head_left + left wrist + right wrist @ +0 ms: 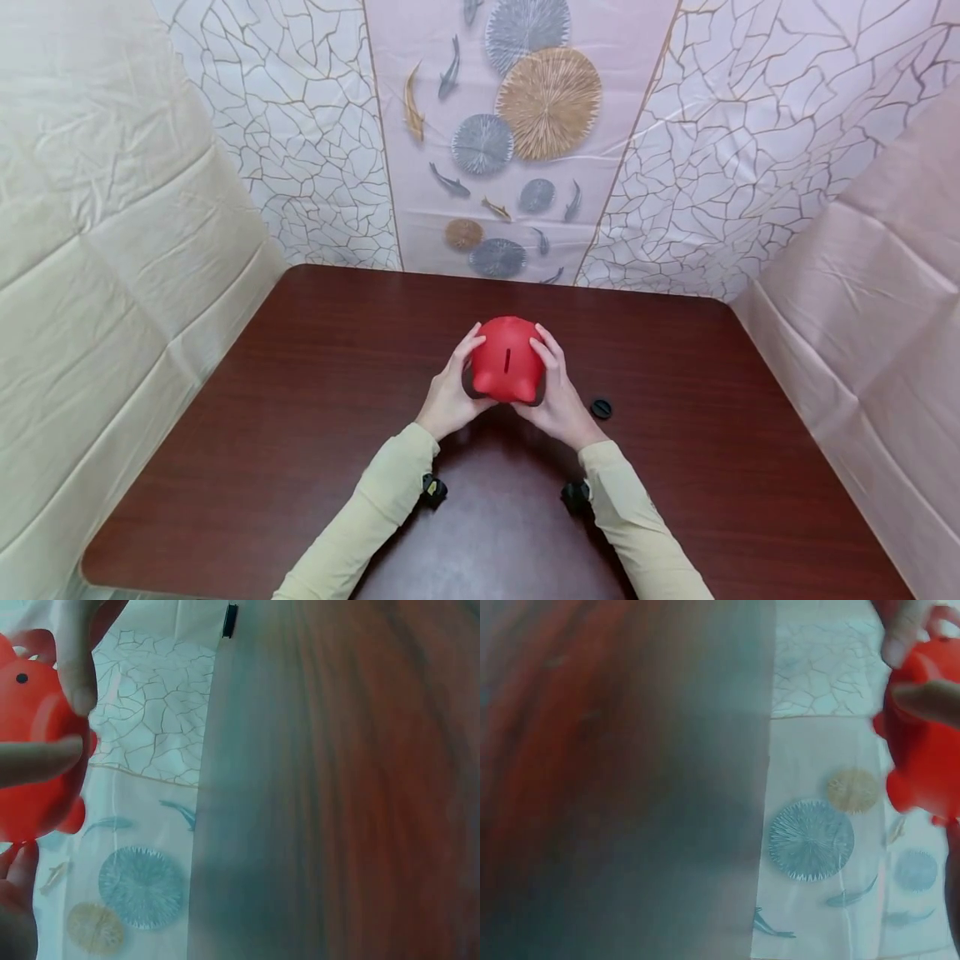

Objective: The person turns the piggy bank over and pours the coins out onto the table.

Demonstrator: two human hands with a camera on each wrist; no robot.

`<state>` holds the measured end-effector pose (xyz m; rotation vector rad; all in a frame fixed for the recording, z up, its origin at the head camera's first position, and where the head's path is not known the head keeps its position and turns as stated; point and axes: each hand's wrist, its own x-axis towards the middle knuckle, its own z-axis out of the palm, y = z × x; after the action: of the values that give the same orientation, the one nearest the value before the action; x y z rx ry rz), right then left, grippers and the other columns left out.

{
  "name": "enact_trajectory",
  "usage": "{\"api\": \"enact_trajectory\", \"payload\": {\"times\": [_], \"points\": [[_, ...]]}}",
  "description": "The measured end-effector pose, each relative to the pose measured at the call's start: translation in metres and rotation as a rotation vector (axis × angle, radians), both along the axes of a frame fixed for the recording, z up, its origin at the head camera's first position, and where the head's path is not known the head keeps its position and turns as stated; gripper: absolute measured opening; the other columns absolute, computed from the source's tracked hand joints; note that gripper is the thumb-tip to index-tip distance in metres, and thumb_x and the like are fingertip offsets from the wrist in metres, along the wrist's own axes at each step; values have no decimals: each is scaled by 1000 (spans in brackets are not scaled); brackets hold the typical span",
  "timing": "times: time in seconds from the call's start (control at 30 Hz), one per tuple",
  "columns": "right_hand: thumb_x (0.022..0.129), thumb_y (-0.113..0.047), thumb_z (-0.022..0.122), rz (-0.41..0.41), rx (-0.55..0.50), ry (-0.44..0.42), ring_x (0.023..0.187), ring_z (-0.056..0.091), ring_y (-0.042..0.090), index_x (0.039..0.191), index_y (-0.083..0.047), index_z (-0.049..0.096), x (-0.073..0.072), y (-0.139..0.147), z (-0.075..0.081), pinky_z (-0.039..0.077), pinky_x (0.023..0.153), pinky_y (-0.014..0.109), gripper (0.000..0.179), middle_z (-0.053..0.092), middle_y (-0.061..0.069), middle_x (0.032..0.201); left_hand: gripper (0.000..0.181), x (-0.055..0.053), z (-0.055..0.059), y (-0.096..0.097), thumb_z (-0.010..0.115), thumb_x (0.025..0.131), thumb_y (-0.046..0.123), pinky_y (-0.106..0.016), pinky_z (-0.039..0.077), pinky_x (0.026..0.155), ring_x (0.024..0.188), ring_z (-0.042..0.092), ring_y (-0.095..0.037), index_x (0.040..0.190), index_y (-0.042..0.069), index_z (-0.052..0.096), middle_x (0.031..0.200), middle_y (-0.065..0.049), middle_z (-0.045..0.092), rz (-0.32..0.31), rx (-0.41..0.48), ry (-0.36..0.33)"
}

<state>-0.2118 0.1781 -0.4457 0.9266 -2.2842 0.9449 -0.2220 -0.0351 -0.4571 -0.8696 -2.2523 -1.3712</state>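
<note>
Red piggy bank (pixel 519 350) held up off the surface (pixel 300 400), out in front of the person. Both hands clamped on it, one per side: left hand (pixel 450 396) on the left flank, right hand (pixel 558 404) on the right, fingers wrapped round the sides, thumbs (pixel 45 763) in at the near end. Coin slot (pixel 507 361) faces the head camera, ears toward the person. Both wrist views show a gap between its feet (pixel 72 817) and the surface, so no contact there. Exact tilt hard to tell; underside hidden in the head view. Black cap (pixel 602 409) lies loose on the surface, just beyond the right hand, not touching it.

Step in hand looks like a two-handed hold in the air. To do it well: even squeeze from both flanks, thumbs low as support, since the round sides look smooth and could slip or roll if one side pushes harder. Wrists matched in height, bank central. Any tipping or turning should be slow, both hands moving as one; if only one hand is wanted, better to rest the feet on the surface first, then let go. Watch the right forearm near the cap, a sideways sweep could knock it. Cap may be the bank's stopper, a guess; no hole visible, so check the underside before trying a fit
</note>
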Motion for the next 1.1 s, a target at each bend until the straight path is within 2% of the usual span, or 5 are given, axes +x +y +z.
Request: {"api": "enact_trajectory", "payload": {"times": [0.17,0.33,0.53,0.77,1.1], "points": [[65,-17,90,-25,-38,-253,140,36,30,154,-21,21,2,8,7,47,101,55,113,31,9,155,106,2,2,-5,91,65,25,-37,52,99,122,60,-23,151,29,31,151,-1,43,-14,-42,-82],[69,-30,88,-96,-81,-431,129,48,30,153,-25,27,5,12,13,50,97,56,104,43,6,148,98,2,5,-7,88,69,33,-40,50,102,126,57,-19,149,38,32,147,3,48,-35,-15,-209],[70,-43,84,-177,-24,-555,118,58,30,149,-22,34,4,10,19,55,90,49,95,55,8,137,88,1,8,-8,85,71,42,-40,52,99,123,59,-18,146,36,40,138,2,58,36,-52,-308],[77,-57,73,-257,83,-647,104,65,25,141,-18,44,4,7,18,56,88,42,79,66,8,121,76,2,8,-9,78,75,52,-35,57,88,101,70,-16,141,25,51,119,-3,71,102,-92,-440],[87,-68,52,-333,183,-772,66,67,16,135,-8,53,1,1,21,54,82,39,76,71,8,80,66,0,14,-7,65,80,63,-31,55,76,72,66,-11,125,16,64,91,-3,74,202,-200,-490]]}}
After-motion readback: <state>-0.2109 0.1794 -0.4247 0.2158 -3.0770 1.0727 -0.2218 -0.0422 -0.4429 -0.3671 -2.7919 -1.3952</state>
